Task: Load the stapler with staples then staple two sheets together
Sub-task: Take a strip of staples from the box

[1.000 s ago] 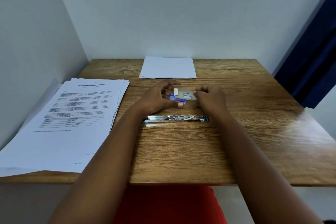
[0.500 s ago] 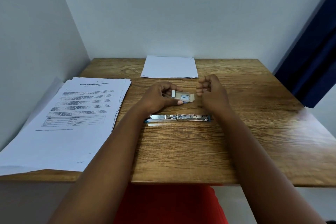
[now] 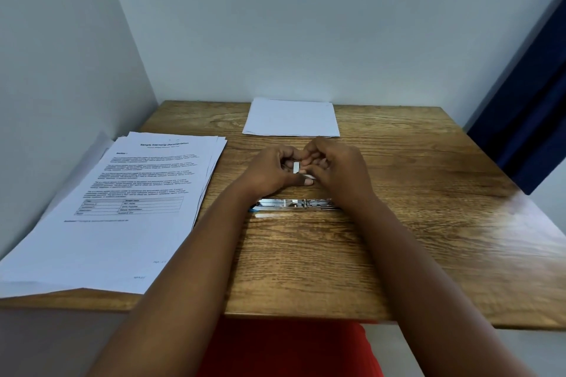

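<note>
Staples come first in this job, and from my seat I judge we are at the fetching stage: both hands meet above the middle of the worktop (image 3: 428,223), the left hand (image 3: 269,174) curled round a small staple box (image 3: 296,167) of which only a pale sliver shows between the fingers, its thumb tucked beneath. The right hand (image 3: 337,168) has its fingers bent in at the box's open end, touching or pinching something there (I cannot tell whether a strip is already caught or only the flap). The stapler (image 3: 294,204) lies opened flat just nearer to me than the hands, its bright metal channel facing up, partly hidden by the right wrist. I expect a staple strip to be light, stiff along its length yet brittle, apt to snap into short pieces if bent or squeezed across the middle; I would take it by the two long sides near one end, with a gentle pinch. The box is thin card, easily crushed, so a loose hold suits it. The stapler looks heavier and slick, best steadied by its base. The printed stack (image 3: 131,202) lies well apart on the left, the blank sheets (image 3: 291,118) at the far edge.
</note>
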`<state>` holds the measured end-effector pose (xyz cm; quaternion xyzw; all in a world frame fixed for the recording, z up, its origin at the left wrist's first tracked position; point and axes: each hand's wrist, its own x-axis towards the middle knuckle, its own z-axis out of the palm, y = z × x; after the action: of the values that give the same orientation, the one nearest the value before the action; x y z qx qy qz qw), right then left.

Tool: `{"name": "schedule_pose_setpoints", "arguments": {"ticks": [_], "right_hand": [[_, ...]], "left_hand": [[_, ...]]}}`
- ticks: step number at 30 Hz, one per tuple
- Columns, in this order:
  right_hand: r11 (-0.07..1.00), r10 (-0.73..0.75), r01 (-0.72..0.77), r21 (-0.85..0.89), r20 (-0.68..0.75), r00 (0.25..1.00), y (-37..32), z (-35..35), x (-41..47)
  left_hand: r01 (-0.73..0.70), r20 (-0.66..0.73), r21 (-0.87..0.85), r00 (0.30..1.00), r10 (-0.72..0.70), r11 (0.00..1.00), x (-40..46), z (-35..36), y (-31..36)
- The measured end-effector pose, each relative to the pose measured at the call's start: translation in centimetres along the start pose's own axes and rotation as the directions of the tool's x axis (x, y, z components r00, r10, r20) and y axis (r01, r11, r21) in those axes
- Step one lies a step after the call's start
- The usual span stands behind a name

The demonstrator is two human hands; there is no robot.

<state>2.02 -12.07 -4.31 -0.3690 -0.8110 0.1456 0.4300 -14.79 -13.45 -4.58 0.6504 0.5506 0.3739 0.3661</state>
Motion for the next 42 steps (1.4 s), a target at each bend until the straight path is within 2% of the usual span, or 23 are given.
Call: {"name": "schedule_pose_setpoints", "arguments": {"ticks": [8,11,16,23,29,32,35,37,39,42], "right_hand": [[0.999,0.046,-0.046,-0.022,0.0,0.999,0.5,0.0,0.0],[0.992,0.05,-0.052,-0.111,-0.021,0.999,1.3,-0.6,-0.1],[0.979,0.106,-0.088,-0.185,0.088,0.99,2.6,-1.7,-0.5],[0.974,0.155,-0.134,-0.18,0.11,0.982,2.5,-1.5,-0.4],[0.949,0.224,-0.197,-0.247,0.086,0.971,2.3,-1.3,-0.4],[0.941,0.225,-0.213,-0.264,0.016,0.974,1.8,-1.4,-0.4],[0.949,0.284,-0.295,-0.11,-0.106,0.953,1.5,-1.6,-0.4],[0.886,0.453,-0.429,0.175,-0.128,0.883,1.4,-1.8,-0.3],[0.706,0.609,-0.514,0.487,-0.046,0.792,1.4,-2.1,-0.1],[0.395,0.725,-0.565,0.725,0.132,0.676,1.6,-2.7,0.2]], "left_hand": [[0.003,-0.012,0.02,1.0,-0.003,1.0,0.0,0.0,0.1],[0.018,-0.018,0.04,1.0,-0.018,0.999,0.0,-0.1,0.2],[0.038,-0.014,0.043,0.999,-0.038,0.998,0.0,-0.1,0.2],[0.038,-0.024,0.069,0.999,-0.036,0.997,0.1,-0.1,0.1],[0.035,-0.027,0.072,0.999,-0.033,0.997,0.1,-0.1,0.3],[0.032,-0.026,0.08,0.999,-0.03,0.996,0.1,0.0,0.3],[0.031,-0.028,0.076,0.999,-0.029,0.997,0.0,-0.1,0.2],[0.037,-0.027,0.075,0.999,-0.035,0.996,0.1,-0.1,0.3],[0.046,-0.024,0.075,0.999,-0.044,0.996,0.0,-0.1,0.3],[0.051,-0.019,0.069,0.999,-0.05,0.996,-0.1,-0.2,0.4]]}}
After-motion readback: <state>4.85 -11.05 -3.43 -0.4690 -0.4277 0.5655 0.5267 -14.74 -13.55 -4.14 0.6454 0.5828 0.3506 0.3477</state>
